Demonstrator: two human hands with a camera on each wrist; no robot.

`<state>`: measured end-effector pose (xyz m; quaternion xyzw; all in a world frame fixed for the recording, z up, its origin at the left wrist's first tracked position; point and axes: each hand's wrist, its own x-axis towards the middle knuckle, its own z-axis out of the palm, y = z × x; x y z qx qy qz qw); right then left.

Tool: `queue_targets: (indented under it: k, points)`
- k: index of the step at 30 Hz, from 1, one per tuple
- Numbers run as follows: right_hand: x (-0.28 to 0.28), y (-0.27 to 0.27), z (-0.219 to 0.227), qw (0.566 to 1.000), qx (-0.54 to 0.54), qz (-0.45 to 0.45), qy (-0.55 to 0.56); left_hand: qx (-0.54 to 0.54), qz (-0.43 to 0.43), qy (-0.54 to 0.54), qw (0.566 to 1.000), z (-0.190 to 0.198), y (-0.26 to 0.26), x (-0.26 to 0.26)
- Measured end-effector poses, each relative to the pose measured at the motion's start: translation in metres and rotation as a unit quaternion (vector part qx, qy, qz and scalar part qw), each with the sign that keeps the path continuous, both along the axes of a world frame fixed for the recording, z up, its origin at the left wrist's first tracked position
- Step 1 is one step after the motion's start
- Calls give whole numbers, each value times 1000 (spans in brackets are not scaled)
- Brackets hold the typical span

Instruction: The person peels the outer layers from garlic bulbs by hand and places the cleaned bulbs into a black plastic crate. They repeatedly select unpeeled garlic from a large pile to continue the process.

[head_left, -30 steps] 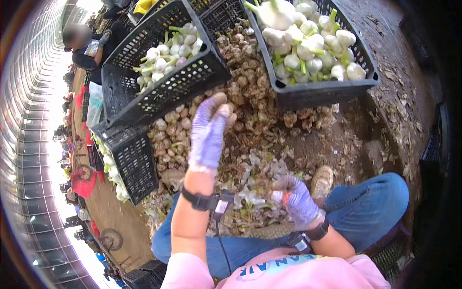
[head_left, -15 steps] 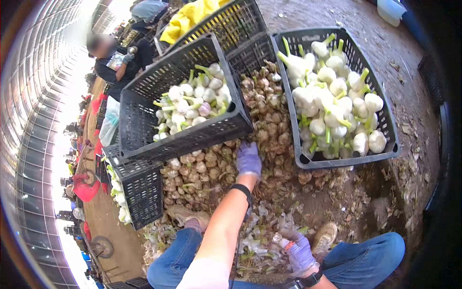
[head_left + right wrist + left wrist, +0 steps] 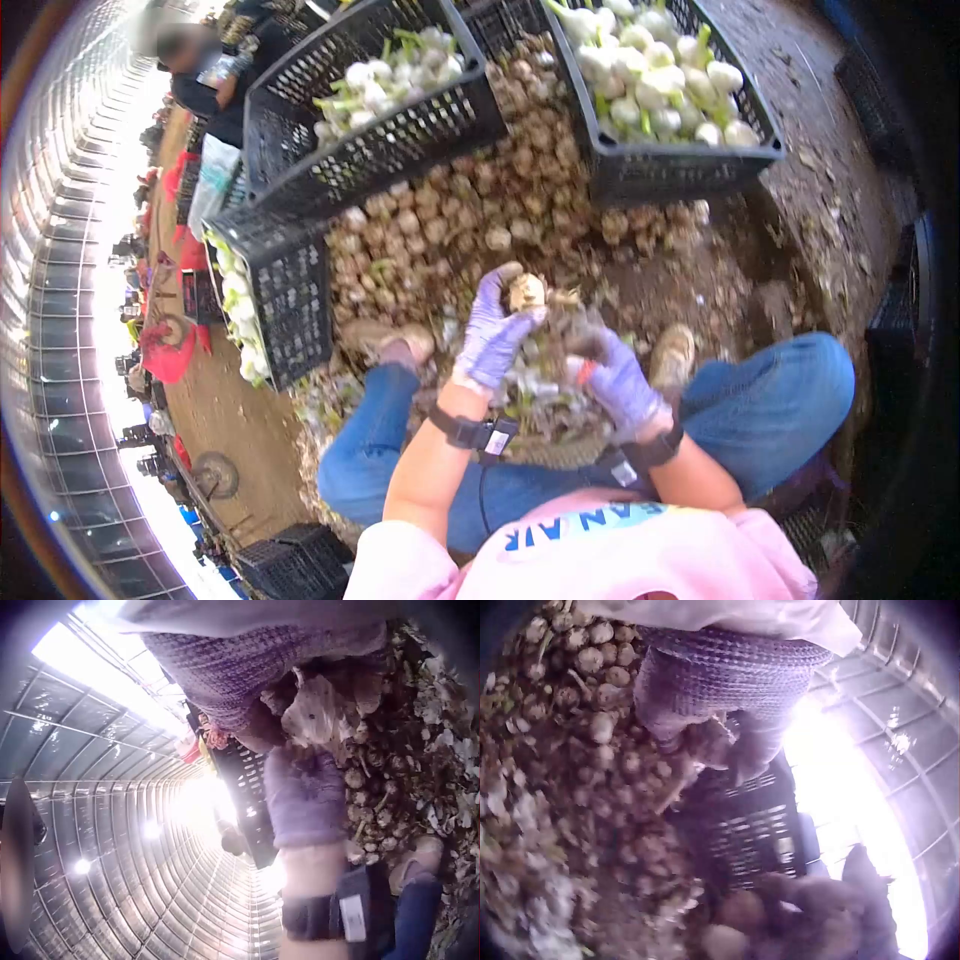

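Observation:
My left hand (image 3: 492,335), in a purple glove, grips a brown-skinned garlic bulb (image 3: 526,292) in the head view. That bulb's pale papery skin (image 3: 315,712) shows large in the right wrist view, between both hands. Just right of it is my gloved right hand (image 3: 622,385), fingers bent, with an orange-red band (image 3: 585,373) at them; whether they hold something is unclear. Beneath the left glove (image 3: 724,682), its fingers curl round the bulb (image 3: 709,742), whose stem points down and left. Unpeeled bulbs (image 3: 430,215) lie heaped beyond the hands.
Black crates of white garlic stand at the back left (image 3: 400,150), back right (image 3: 680,170) and left (image 3: 290,300). Loose skins (image 3: 550,400) cover the ground between the legs. Another person (image 3: 205,90) is at the upper left.
My left hand reached to the heap beside the back-left crate, then came back toward my right hand with a bulb in its grip. The right hand stays low, now closer to the left. The head view has shifted.

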<state>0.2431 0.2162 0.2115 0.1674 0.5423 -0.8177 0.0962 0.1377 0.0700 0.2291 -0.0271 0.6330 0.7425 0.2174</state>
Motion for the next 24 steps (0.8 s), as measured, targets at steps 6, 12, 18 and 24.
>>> queue_targets:
  k: [6,12,18,24]
  points:
    - [11,-10,49,988,-124,-50,79,164,27,-4,986,51,-5,75]
    - [16,-8,62,976,-212,-40,40,99,19,54,993,66,1,100]
    - [14,11,66,989,-147,19,-1,48,23,3,999,65,-5,99]
    - [10,18,58,989,-137,43,-21,148,23,-109,983,51,-4,92]
